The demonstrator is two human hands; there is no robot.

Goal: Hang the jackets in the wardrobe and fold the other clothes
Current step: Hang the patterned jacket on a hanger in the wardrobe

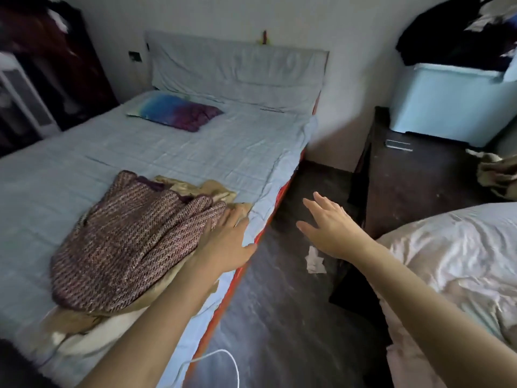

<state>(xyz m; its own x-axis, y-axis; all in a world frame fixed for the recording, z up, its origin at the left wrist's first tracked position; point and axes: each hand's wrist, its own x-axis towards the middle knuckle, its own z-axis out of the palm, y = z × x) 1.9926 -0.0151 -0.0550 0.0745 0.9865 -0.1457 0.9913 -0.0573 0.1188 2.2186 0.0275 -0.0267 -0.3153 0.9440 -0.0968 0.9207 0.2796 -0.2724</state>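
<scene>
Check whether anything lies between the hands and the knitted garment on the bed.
Nothing visible does. The left hand already rests on the knitted garment at the bed's edge; the right hand hovers open over the floor, with only air between.

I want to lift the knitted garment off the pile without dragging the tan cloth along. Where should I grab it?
Probably its bunched right edge, beside the left hand resting there. The knitted garment lies on top of the tan cloth, folds raised at that end, so pinch from the bed's right side.

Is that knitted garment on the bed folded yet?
No: the knit lies loosely bunched atop tan clothes, left hand resting on it.
</scene>
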